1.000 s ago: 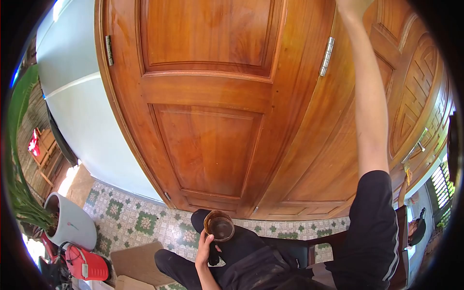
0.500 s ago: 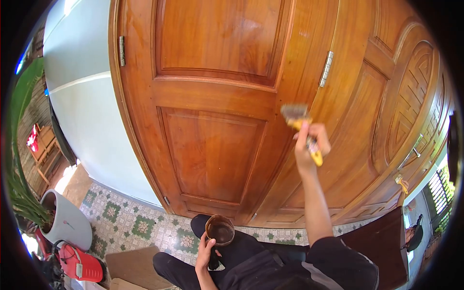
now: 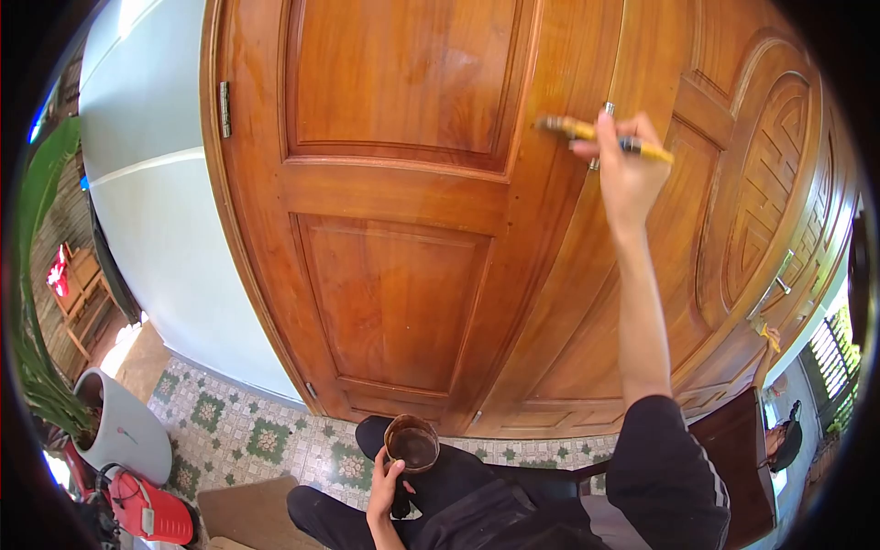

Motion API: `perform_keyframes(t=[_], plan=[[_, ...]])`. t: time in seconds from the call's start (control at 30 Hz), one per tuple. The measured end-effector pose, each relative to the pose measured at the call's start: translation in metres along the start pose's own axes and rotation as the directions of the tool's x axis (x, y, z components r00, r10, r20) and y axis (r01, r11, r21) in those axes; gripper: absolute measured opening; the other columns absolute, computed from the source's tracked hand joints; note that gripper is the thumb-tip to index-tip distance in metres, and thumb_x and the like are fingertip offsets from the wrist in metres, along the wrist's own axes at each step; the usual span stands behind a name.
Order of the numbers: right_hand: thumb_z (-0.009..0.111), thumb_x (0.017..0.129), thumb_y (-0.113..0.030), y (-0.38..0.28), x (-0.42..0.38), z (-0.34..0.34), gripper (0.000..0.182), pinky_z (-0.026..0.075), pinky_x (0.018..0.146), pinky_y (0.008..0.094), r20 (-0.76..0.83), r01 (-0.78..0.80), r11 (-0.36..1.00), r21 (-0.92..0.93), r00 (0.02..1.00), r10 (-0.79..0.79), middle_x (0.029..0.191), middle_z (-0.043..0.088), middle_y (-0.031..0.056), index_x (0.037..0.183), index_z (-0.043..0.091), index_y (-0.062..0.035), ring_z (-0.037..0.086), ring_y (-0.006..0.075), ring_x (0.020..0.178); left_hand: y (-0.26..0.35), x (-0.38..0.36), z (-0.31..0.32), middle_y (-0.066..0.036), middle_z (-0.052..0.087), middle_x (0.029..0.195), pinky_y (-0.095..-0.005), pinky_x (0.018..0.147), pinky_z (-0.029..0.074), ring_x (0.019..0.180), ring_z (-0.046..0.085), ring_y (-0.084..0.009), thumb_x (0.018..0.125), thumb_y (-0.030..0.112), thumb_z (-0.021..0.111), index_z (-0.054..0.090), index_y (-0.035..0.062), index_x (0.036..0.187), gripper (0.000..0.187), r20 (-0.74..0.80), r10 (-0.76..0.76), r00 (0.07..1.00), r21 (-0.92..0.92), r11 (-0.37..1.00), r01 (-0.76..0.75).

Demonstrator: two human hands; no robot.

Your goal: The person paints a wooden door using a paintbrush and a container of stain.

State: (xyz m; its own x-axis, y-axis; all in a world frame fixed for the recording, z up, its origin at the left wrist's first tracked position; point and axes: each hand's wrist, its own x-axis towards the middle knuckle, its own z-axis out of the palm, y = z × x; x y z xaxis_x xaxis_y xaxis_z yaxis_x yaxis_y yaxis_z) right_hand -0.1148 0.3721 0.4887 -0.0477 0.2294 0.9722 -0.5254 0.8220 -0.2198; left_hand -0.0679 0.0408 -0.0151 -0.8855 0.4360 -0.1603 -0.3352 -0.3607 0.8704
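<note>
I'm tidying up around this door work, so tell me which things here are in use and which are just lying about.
In use:
right hand holding the yellow-handled brush against the wooden door
left hand holding the cup of dark stain

Lying about:
grey plant pot
red appliance
cardboard sheet on the tiled floor

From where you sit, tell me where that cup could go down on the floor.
Bare tiled floor lies between the grey planter and the knee, below the door. The cardboard is also bare. Crowded by the red case. Left hand holds the cup.
</note>
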Motion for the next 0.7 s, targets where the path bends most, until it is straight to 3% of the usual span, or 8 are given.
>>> perform_keyframes(t=[0.1,0.2,0.3,0.43,0.5,0.57,0.63,0.7], plan=[[0.07,0.096,-0.016,-0.003,0.064,0.021,0.034,0.05,0.049,0.0222,-0.121,0.359,0.929,0.084,0.93,-0.348,0.064,0.069,0.0067,0.071,0.051,-0.003,0.074,0.0153,0.065,-0.003,-0.001,0.0,-0.017,0.062,0.111,-0.0321,0.054,0.057,0.082,0.064,-0.0216,0.096,0.019,0.064,0.024,0.0005,0.154,0.073,-0.019,0.037,0.999,0.015,0.999,-0.037],[0.071,0.094,-0.016,-0.006,0.102,0.029,0.035,0.048,0.047,0.0226,-0.166,0.407,0.906,0.12,0.908,-0.385,0.062,0.067,0.0062,0.069,0.05,-0.0032,0.074,0.0153,0.064,-0.006,0.003,-0.005,-0.018,0.063,0.11,-0.0325,0.053,0.057,0.078,0.064,-0.0228,0.096,0.019,0.064,0.022,0.0007,0.154,0.074,-0.008,0.012,1.0,0.042,0.999,-0.011],[0.072,0.091,-0.013,-0.003,0.091,0.027,0.034,0.049,0.047,0.0236,-0.111,0.368,0.929,-0.05,0.922,-0.371,0.06,0.065,0.0074,0.069,0.048,-0.0034,0.075,0.0168,0.064,-0.007,0.002,-0.004,-0.018,0.063,0.11,-0.0324,0.053,0.057,0.078,0.064,-0.0228,0.096,0.019,0.064,0.022,0.0004,0.154,0.074,-0.03,0.026,0.999,0.014,1.0,-0.025],[0.071,0.086,-0.006,0.017,0.037,0.023,0.033,0.039,0.045,0.0304,-0.117,0.351,0.901,-0.256,0.914,-0.389,0.058,0.049,0.0083,0.067,0.044,-0.0042,0.053,0.0163,0.048,-0.008,0.002,-0.005,-0.018,0.063,0.109,-0.0322,0.053,0.057,0.077,0.064,-0.0222,0.097,0.019,0.063,0.022,0.0,0.154,0.074,-0.017,0.014,1.0,0.024,1.0,-0.014],[0.07,0.085,-0.003,0.018,-0.003,0.019,0.033,0.036,0.046,0.0324,-0.114,0.329,0.913,-0.243,0.925,-0.364,0.06,0.043,0.0089,0.067,0.043,-0.0038,0.042,0.0176,0.049,-0.008,-0.001,-0.004,-0.017,0.063,0.108,-0.0319,0.053,0.057,0.077,0.064,-0.0215,0.097,0.018,0.063,0.022,-0.0004,0.154,0.073,-0.043,0.027,0.999,0.017,1.0,-0.027],[0.07,0.085,-0.003,0.017,-0.043,0.013,0.032,0.036,0.046,0.0318,-0.084,0.336,0.904,-0.266,0.926,-0.369,0.061,0.044,0.0088,0.067,0.044,-0.0034,0.043,0.0178,0.048,-0.009,-0.003,-0.005,-0.017,0.063,0.108,-0.0316,0.053,0.057,0.077,0.064,-0.0211,0.097,0.019,0.064,0.023,-0.0003,0.154,0.073,-0.045,0.018,0.999,0.028,0.999,-0.017],[0.069,0.086,-0.002,0.018,-0.086,0.007,0.031,0.036,0.046,0.0319,-0.042,0.255,0.936,-0.241,0.961,-0.273,0.06,0.043,0.0089,0.068,0.045,-0.0029,0.043,0.0184,0.048,-0.005,-0.001,-0.003,-0.016,0.063,0.107,-0.0314,0.054,0.057,0.076,0.063,-0.0207,0.097,0.019,0.064,0.024,-0.0002,0.154,0.072,-0.047,0.023,0.999,0.039,0.999,-0.022],[0.07,0.087,-0.004,0.02,-0.129,0.003,0.03,0.038,0.047,0.0323,0.051,0.037,0.974,-0.223,0.998,-0.026,0.058,0.045,0.01,0.068,0.046,-0.0026,0.045,0.0197,0.047,0.0,-0.005,0.0,-0.017,0.06,0.121,-0.031,0.054,0.057,0.092,0.065,-0.0231,0.098,0.023,0.06,0.029,0.0034,0.154,0.067,-0.026,0.015,1.0,0.096,0.995,-0.012]])
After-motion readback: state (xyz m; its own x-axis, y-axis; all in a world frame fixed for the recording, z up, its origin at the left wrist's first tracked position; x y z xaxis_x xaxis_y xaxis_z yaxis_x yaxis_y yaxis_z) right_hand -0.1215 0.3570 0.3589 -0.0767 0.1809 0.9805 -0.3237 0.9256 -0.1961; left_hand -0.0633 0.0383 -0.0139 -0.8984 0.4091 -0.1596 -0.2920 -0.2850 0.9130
